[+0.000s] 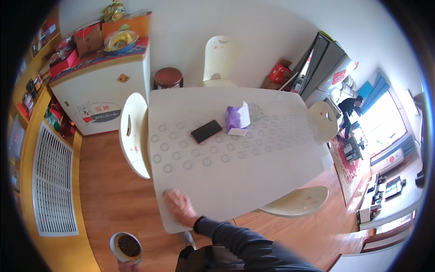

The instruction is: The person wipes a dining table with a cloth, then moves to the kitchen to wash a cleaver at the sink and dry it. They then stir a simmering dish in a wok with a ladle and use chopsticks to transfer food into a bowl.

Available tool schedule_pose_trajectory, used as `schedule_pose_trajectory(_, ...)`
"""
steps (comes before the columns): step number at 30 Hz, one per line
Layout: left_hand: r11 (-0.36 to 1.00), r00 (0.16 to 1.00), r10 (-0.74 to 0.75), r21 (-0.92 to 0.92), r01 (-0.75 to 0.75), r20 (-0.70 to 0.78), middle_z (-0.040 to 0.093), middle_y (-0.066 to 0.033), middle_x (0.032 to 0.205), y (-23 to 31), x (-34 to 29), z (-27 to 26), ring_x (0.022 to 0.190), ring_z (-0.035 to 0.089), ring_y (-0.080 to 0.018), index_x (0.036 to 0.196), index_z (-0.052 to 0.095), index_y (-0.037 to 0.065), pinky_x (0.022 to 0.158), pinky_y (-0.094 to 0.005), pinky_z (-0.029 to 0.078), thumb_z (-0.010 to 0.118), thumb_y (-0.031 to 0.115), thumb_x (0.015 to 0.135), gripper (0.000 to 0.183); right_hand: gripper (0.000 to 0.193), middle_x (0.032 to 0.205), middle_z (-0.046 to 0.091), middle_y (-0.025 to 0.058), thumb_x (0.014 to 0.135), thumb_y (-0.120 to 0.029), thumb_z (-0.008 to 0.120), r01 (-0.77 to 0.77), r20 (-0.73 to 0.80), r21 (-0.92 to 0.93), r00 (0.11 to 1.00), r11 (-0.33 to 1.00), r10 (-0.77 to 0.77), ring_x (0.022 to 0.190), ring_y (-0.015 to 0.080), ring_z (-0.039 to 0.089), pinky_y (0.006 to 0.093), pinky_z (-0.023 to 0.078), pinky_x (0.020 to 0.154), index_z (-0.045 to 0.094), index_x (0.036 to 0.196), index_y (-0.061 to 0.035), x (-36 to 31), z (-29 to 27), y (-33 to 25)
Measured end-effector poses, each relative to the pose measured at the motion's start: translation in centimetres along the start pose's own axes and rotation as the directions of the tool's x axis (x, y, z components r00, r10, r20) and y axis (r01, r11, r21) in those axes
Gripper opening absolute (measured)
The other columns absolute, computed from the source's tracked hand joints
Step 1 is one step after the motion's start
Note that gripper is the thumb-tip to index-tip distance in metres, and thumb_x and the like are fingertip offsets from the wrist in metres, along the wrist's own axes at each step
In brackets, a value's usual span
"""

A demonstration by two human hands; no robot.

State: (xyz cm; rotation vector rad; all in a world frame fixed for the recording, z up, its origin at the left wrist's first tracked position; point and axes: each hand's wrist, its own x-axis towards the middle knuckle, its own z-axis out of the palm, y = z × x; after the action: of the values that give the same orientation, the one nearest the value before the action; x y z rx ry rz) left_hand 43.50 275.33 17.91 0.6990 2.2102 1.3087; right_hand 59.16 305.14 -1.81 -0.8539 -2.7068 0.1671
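At the lower left, my left hand [129, 265] is closed on the rim of a white bowl [113, 245]. Dark brown contents fill the bowl, which is beside the table's near left corner and over the wooden floor. My right hand [180, 208] reaches across from the lower right and lies palm down on that corner of the white table [226, 186]. Its fingers are stretched toward the table's left edge and slightly smeared. Farther back on the table lie a black phone [206, 131] and a purple tissue pack [236, 119] with a white tissue sticking out.
Cream chairs stand at the left [136, 145], far side [218, 63], right [324, 121] and near right [294, 201]. A white cabinet [106, 97] carries boxes and a bagged fruit bowl. A round stool [168, 78] stands beside it. Another person [348, 111] is near the window.
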Motion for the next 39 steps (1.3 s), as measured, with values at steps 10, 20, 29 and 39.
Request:
schedule_pose_trajectory(10,0.992,0.993,0.103,-0.073,-0.107,-0.048,0.071,-0.0192,0.123,-0.3,-3.5,2.5,0.120,0.066,-0.0297,0.120,0.070,-0.012,0.106,-0.0415,0.051,0.068,0.010,0.100,0.029,0.070,0.168,0.040,0.0102,0.093,-0.014,0.063,0.058,0.089,0.105,0.994,0.993,-0.068,0.156,0.0333,0.036,0.0549,0.039,0.119,0.047,0.161,-0.0140,-4.0,-2.2,8.1)
schedule_pose_trajectory(20,0.985,1.000,-0.003,-0.170,0.004,0.005,0.072,-0.0180,0.116,-1.3,-10.7,6.1,0.109,0.070,-0.0265,0.112,0.071,-0.011,0.101,-0.0385,0.056,0.066,0.003,0.101,0.018,0.070,0.163,0.043,0.0117,0.092,-0.016,0.065,-0.843,-0.227,-0.127,0.537,0.522,0.812,0.152,0.0368,0.038,0.0575,0.041,0.114,0.044,0.159,-0.0105,-17.1,-10.3,36.0)
schedule_pose_trajectory(29,0.998,0.997,0.030,-0.056,-0.033,-0.065,0.060,-0.0047,0.089,2.2,-16.0,7.8,0.088,0.062,-0.0161,0.094,0.070,-0.005,0.082,-0.0332,0.052,0.076,0.017,0.101,0.025,0.075,0.170,0.032,0.0127,0.098,-0.023,0.063,-0.991,-0.127,0.058,-0.125,-0.119,0.984,0.159,0.0380,0.028,0.0510,0.035,0.126,0.035,0.166,-0.0103,-21.5,-13.8,35.7)
schedule_pose_trajectory(39,0.972,0.986,-0.104,-0.223,0.073,-0.131,0.047,-0.0052,0.075,-2.0,-17.8,3.1,0.075,0.048,-0.0176,0.082,0.063,-0.005,0.070,-0.0386,0.043,0.078,0.023,0.100,0.036,0.076,0.173,0.031,0.0145,0.094,-0.016,0.061,-0.873,-0.040,-0.077,0.485,0.481,0.873,0.162,0.0389,0.024,0.0597,0.031,0.120,0.035,0.166,-0.0072,-10.6,-5.0,13.0)
